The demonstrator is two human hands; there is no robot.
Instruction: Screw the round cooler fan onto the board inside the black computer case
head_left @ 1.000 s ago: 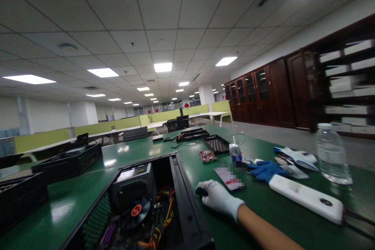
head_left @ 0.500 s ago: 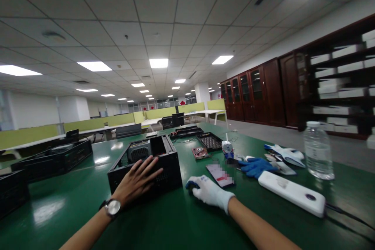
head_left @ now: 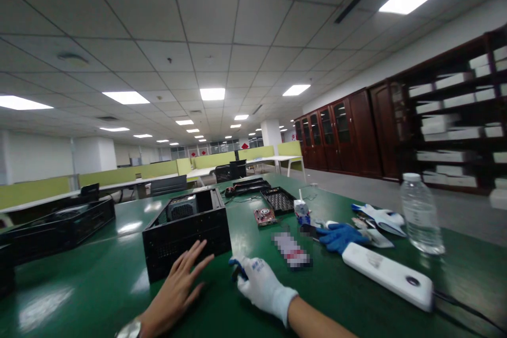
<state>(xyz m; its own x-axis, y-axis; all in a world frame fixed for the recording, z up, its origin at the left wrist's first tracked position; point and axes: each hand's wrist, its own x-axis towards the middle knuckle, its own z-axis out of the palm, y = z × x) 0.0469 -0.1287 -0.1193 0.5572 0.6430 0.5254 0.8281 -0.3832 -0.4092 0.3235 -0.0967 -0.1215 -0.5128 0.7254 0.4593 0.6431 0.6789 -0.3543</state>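
My left hand is bare, with a watch at the wrist, and its fingers are spread. It is in front of a black computer case that has a power supply inside; whether the fingertips touch the case I cannot tell. A white glove with blue-coated fingers covers my right hand, just right of the left one. Its fingers are curled together around something dark, too small to name. Beyond it lie a red circuit board and a blurred flat item on the green table.
On the right are a blue glove, a white power bank-like box with a cable, and a water bottle. A black perforated tray lies farther back. More black cases stand at left.
My left hand has come off the case's top edge, down toward me. My right hand has shifted left and nearer, toward the left hand. The view has shifted slightly.
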